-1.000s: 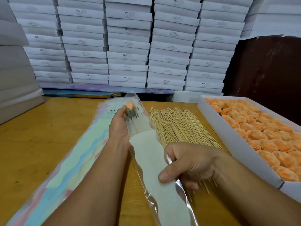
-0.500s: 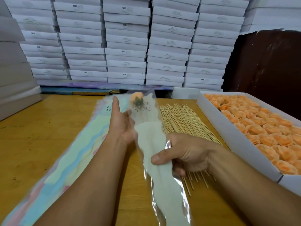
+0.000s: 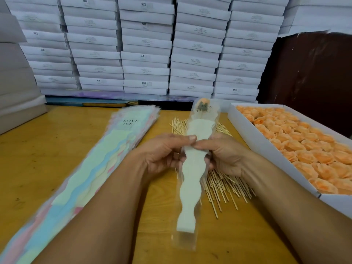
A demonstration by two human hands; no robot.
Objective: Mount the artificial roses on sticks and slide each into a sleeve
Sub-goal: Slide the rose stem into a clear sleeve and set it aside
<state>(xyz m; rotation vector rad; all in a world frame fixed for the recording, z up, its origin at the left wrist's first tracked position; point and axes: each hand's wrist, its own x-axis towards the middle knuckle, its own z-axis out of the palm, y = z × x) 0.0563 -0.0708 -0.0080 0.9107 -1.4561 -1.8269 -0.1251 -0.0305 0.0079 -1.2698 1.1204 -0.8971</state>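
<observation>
A clear sleeve (image 3: 190,187) with a pale wavy insert is held above the table, narrow end toward me. An orange rose (image 3: 202,102) on its stick sits inside the sleeve's wide far end. My left hand (image 3: 163,153) and my right hand (image 3: 222,153) pinch the sleeve's middle from either side, thumbs nearly touching. A heap of bamboo sticks (image 3: 222,185) lies under the sleeve. A stack of pastel sleeves (image 3: 91,168) printed "LOVE YOU" lies to the left. A white box (image 3: 253,134) of several orange roses (image 3: 308,149) stands on the right.
The wooden table (image 3: 47,149) carries everything. Stacks of flat white boxes (image 3: 144,50) wall off the back and the left side. A dark brown panel (image 3: 312,73) stands behind the rose box.
The sleeve with the rose has swung right, over the sticks, and straightened. My left hand left the sleeve's top and came down to its middle, meeting my right hand.
</observation>
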